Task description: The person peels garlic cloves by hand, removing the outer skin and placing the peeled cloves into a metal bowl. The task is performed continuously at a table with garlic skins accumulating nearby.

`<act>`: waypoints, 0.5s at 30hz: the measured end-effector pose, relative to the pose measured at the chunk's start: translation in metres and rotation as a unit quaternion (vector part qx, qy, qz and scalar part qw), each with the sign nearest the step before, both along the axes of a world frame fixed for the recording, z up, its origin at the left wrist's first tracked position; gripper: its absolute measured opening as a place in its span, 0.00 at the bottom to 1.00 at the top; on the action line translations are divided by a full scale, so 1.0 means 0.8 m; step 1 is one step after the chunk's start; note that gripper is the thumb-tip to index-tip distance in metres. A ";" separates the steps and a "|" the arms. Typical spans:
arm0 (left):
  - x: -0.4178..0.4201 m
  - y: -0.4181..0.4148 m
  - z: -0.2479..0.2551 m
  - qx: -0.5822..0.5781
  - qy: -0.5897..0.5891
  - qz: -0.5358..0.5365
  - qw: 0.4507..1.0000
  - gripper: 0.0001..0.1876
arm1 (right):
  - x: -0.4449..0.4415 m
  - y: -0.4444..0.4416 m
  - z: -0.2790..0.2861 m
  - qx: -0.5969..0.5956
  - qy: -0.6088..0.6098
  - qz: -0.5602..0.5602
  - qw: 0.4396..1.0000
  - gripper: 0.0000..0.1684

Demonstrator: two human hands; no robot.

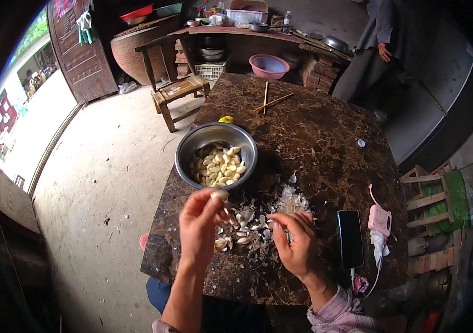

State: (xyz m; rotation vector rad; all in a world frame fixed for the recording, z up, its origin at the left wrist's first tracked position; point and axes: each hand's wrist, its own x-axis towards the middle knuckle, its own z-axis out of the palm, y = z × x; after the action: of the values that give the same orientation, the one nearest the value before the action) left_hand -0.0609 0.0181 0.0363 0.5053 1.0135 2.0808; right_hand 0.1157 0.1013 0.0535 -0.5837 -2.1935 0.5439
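My left hand [203,222] pinches a pale peeled garlic clove [220,195] between thumb and fingertips, just below the near rim of a stainless steel bowl. Many peeled garlic cloves [220,166] lie inside that bowl [180,170]. To the right, my right hand [297,241] is held over the table with its fingers curled; whether anything sits between thumb and forefinger cannot be told. Papery garlic skins [288,202] are heaped beyond it and scattered between both hands. Unpeeled cloves [221,244] rest among the skins, right of my left wrist.
On the brown marbled table [315,137] are crossed chopsticks [265,102], a yellow object [226,119], a white cap [361,143], a smartphone [350,239] and a pink power bank [380,219] with a cable. A wooden chair [180,89] stands at the far left corner. Another person [369,50] stands at back right.
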 end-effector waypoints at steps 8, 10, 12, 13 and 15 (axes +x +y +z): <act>-0.012 0.014 0.014 -0.089 0.221 0.075 0.968 0.22 | -0.001 -0.001 -0.001 -0.024 0.014 -0.039 0.999 0.08; -0.010 -0.002 -0.004 -0.133 0.280 0.051 0.949 0.16 | 0.004 0.001 -0.001 -0.026 -0.006 -0.026 0.999 0.08; -0.001 -0.013 -0.007 -0.183 0.387 0.062 0.902 0.12 | 0.007 0.002 -0.002 -0.035 -0.014 -0.020 0.999 0.08; 0.003 -0.017 -0.007 -0.207 0.437 0.067 0.873 0.09 | 0.007 0.001 -0.001 -0.042 -0.011 -0.020 0.999 0.08; 0.004 -0.016 -0.015 -0.249 0.502 0.085 0.824 0.11 | 0.006 0.000 -0.001 -0.050 -0.003 -0.014 0.999 0.08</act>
State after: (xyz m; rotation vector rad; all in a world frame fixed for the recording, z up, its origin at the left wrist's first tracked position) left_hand -0.0577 0.0055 0.0241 1.3178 2.1830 1.4998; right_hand 0.1201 0.1013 0.0527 -0.6680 -2.1698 0.6407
